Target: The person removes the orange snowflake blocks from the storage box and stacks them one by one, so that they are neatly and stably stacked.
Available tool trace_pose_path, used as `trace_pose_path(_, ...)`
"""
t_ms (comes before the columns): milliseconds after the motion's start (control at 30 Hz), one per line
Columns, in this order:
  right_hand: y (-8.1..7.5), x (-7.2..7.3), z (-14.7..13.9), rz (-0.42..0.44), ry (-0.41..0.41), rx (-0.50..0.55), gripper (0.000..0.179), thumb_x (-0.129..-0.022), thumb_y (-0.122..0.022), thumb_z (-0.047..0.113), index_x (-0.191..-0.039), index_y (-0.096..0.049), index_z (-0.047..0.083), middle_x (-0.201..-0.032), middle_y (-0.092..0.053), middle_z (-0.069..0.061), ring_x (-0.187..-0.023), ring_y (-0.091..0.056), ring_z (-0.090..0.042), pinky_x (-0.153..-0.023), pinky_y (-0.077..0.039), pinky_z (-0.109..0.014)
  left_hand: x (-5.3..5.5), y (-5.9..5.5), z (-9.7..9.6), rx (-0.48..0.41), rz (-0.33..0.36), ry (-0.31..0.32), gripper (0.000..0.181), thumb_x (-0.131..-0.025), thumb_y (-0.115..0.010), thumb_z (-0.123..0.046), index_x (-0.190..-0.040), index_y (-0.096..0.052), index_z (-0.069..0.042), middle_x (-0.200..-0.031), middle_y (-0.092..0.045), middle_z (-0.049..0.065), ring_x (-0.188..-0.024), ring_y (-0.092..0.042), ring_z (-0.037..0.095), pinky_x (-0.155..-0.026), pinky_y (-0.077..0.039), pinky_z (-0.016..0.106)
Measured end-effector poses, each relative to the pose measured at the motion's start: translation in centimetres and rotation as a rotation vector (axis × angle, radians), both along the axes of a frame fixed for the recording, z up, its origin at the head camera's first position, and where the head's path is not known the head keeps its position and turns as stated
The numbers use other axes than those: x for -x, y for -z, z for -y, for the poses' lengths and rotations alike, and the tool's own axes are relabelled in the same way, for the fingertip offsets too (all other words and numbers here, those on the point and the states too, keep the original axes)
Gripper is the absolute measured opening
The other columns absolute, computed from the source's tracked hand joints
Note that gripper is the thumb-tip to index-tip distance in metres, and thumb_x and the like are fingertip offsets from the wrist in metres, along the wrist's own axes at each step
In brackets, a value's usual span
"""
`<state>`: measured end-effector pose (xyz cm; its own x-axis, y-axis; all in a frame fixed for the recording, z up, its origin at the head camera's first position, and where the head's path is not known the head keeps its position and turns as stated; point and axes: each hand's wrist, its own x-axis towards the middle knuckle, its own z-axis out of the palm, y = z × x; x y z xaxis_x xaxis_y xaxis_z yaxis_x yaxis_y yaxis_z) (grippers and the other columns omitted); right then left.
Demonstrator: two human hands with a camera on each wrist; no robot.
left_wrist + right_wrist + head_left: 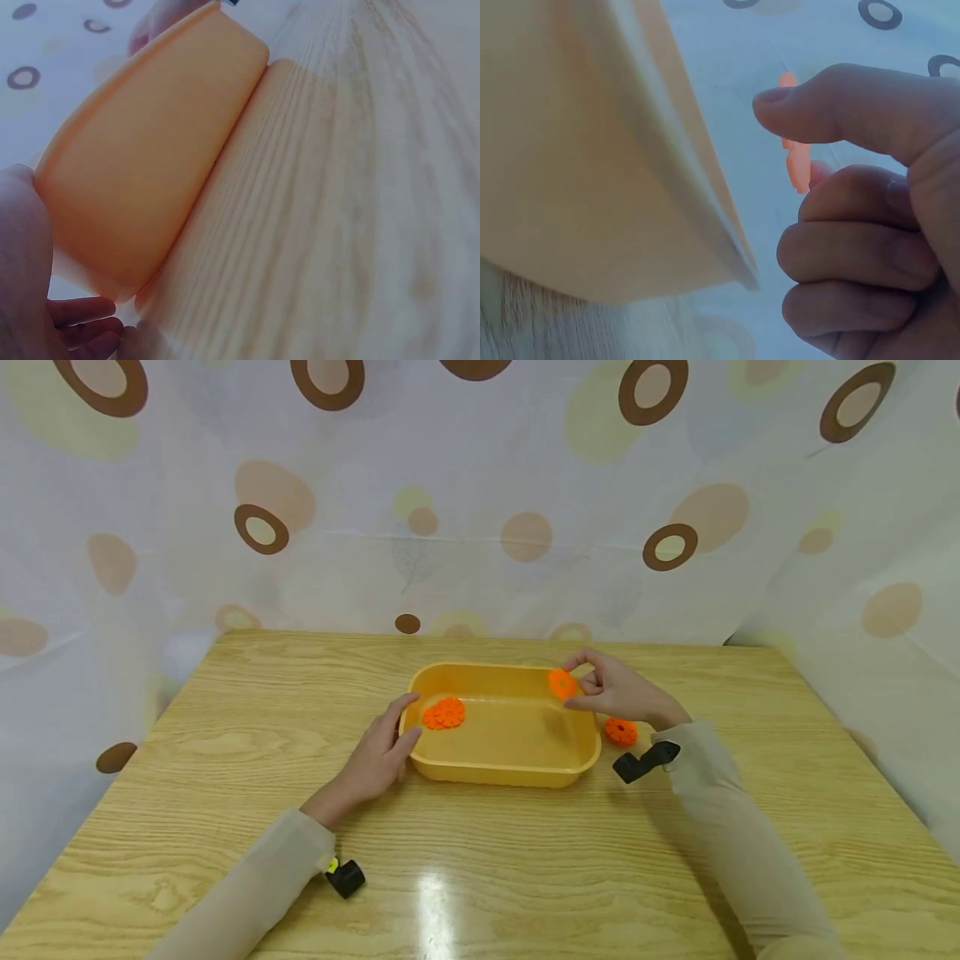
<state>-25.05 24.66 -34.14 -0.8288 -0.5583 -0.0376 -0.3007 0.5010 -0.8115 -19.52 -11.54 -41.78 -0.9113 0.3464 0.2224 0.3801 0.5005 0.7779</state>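
At the left, the left hand (pixel 373 758) holds the end of a yellow tray (pixel 506 774) on the wooden table (pixel 480 852), thumb and fingers spread about the rim; how firmly is hard to tell. Inside, toward that end, overlapping orange flower discs (pixel 450 712) lie flat. Over the right end, a toothed orange disc (pixel 559 685) is pinched upright by the right hand (pixel 617 689). Just right of the tray sits another orange piece (pixel 621 732).

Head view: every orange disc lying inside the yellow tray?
No, one orange disc lies on the table outside the yellow tray, and the right hand pinches another disc.
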Motion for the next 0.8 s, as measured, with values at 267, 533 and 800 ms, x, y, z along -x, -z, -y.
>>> trace_pose_path(267, 0.7, -0.5, -1.7, 0.030, 0.034, 0.030, 0.041, -0.090, -0.065, 0.003, -0.122, -0.039, -0.005, -0.058, -0.022, 0.004, -0.046, -0.020, -0.009, -0.055, -0.039, -0.023, -0.1, -0.1, 0.0, -0.002, 0.014, 0.010, 0.050, -0.102, -0.043, -0.023, -0.147, -0.030, -0.006, -0.143, -0.041, 0.025, -0.125, -0.045, 0.038, -0.104, -0.036, 0.053)
trace_pose_path(533, 0.8, -0.7, -3.9, 0.036, 0.088, 0.019, 0.046, -0.090, -0.064, 0.005, -0.126, -0.038, -0.007, -0.057, -0.024, 0.006, -0.045, -0.022, -0.007, -0.049, -0.031, -0.023, -0.1, -0.1, -0.1, -0.009, 0.004, 0.014, 0.049, -0.102, -0.044, -0.020, -0.147, -0.030, -0.004, -0.143, -0.041, 0.026, -0.127, -0.045, 0.038, -0.105, -0.036, 0.054)
trace_pose_path(800, 0.7, -0.7, -5.7, 0.083, 0.118, -0.019, 0.045, -0.089, -0.067, 0.007, -0.122, -0.039, -0.006, -0.057, -0.028, 0.005, -0.048, -0.024, -0.006, -0.049, -0.027, -0.024, 0.0, 0.0, 0.0, 0.002, -0.005, 0.009, 0.049, -0.102, -0.044, -0.020, -0.147, -0.030, -0.005, -0.140, -0.044, 0.025, -0.117, -0.049, 0.035, -0.101, -0.039, 0.052)
